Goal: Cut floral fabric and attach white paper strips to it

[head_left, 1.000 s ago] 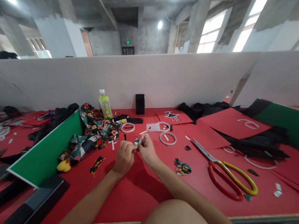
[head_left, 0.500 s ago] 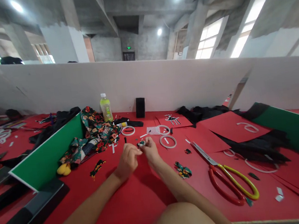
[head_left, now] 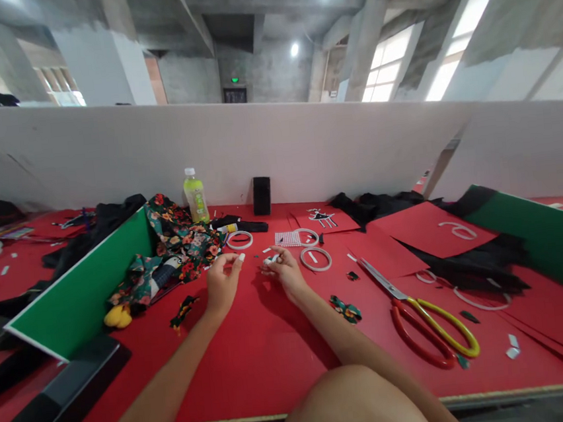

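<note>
Over the middle of the red tabletop (head_left: 257,372), my left hand (head_left: 223,281) pinches a small white piece (head_left: 241,257) between thumb and fingertips. To its right, my right hand (head_left: 287,270) has its fingers closed on a small dark and white piece (head_left: 269,260), partly hidden by the fingers. A gap separates the two hands. Tape rings lie beyond them, one (head_left: 239,240) at the left and another (head_left: 315,259) by my right hand. Floral fabric scraps lie on either side, one (head_left: 184,311) left and one (head_left: 345,309) right.
Large scissors (head_left: 405,305) lie open at the right, near red sheets (head_left: 445,228) and black cloth. A bottle (head_left: 195,196) and a black phone-like object (head_left: 261,195) stand at the back. Floral fabric (head_left: 185,240) rests beside the green divider (head_left: 84,289). My bare knee shows at the front edge.
My hands have moved apart, the left one going left with a white piece now visible in its fingertips. The camera view has shifted slightly.
</note>
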Motion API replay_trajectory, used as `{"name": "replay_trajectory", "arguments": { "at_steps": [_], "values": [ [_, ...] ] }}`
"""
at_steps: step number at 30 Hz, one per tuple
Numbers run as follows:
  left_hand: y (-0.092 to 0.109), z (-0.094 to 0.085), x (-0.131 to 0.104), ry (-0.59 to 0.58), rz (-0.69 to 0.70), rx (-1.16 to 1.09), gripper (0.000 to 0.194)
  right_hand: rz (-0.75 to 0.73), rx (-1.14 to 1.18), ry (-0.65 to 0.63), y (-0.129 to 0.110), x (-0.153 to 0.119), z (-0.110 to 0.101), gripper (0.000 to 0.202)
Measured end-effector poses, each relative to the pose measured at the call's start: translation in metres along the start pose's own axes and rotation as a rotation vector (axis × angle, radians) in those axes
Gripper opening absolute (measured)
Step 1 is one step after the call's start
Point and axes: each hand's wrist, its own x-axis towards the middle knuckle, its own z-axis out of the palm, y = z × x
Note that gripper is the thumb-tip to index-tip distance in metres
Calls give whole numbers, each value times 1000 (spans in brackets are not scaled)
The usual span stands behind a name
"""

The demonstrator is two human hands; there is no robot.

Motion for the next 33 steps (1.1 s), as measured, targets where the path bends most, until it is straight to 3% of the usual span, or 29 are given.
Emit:
{"name": "replay_trajectory", "arguments": {
  "at_steps": [5, 9, 12, 17, 20, 22, 23, 25, 27, 33],
  "values": [
    [1, -10, 7, 64, 51, 17, 23, -45, -57, -44, -5, -2, -3, 52],
    [6, -31, 22, 168, 135, 188, 29, -48, -102, -33, -4, -2, -4, 59],
    [17, -65, 33, 320, 241, 385, 16, -43, -106, -12, 0, -1, -5, 60],
    [36, -143, 42, 609, 189, 639, 11, -35, -130, -7, 5, 1, -6, 56],
    [41, -186, 51, 573, 171, 787, 7, -30, -139, -8, 7, 2, -7, 53],
    [43, -206, 60, 601, 24, 870, 7, -27, -146, -8, 7, 4, -8, 51],
    [45, -212, 65, 560, -84, 895, 10, -25, -149, -8, 8, 4, -8, 50],
    [50, -219, 72, 505, -354, 907, 17, -24, -156, -10, 8, 5, -8, 47],
    [54, -218, 75, 485, -474, 931, 18, -24, -162, -16, 8, 5, -8, 45],
    [58, -204, 65, 528, -462, 1052, 6, -32, -180, -28, 8, 4, -8, 43]
  ]
}}
